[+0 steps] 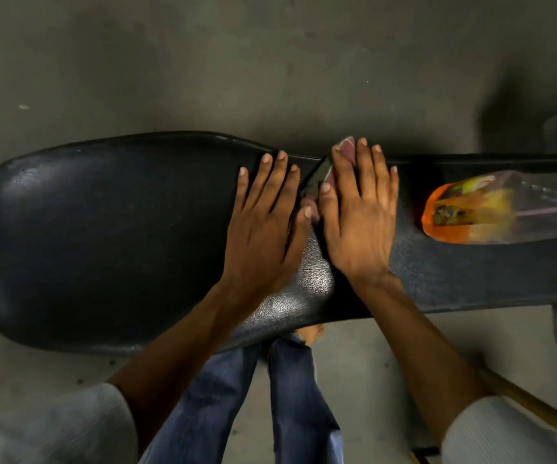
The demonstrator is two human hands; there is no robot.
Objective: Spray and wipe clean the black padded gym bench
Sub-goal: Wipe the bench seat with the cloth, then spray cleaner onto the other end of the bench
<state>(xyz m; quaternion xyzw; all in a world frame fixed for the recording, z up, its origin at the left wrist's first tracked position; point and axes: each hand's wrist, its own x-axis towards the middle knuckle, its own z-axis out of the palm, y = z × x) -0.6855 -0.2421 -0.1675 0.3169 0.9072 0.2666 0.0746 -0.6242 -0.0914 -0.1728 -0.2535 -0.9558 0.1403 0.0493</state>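
Right hand (pixel 359 216) flat, pressing soft limp cloth (pixel 349 149) at twelve o'clock on slick worktop (pixel 103 229); left hand (pixel 263 219) flat too — bunch it mid-fold.

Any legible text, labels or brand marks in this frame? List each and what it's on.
None legible.
Clear plastic spray bottle with orange liquid, lying on the black padded gym bench: its colourful printed label is too blurred to read.
Striped cloth under the right hand: pattern only, no text.
Left hand rests flat on the bench; nothing printed there.
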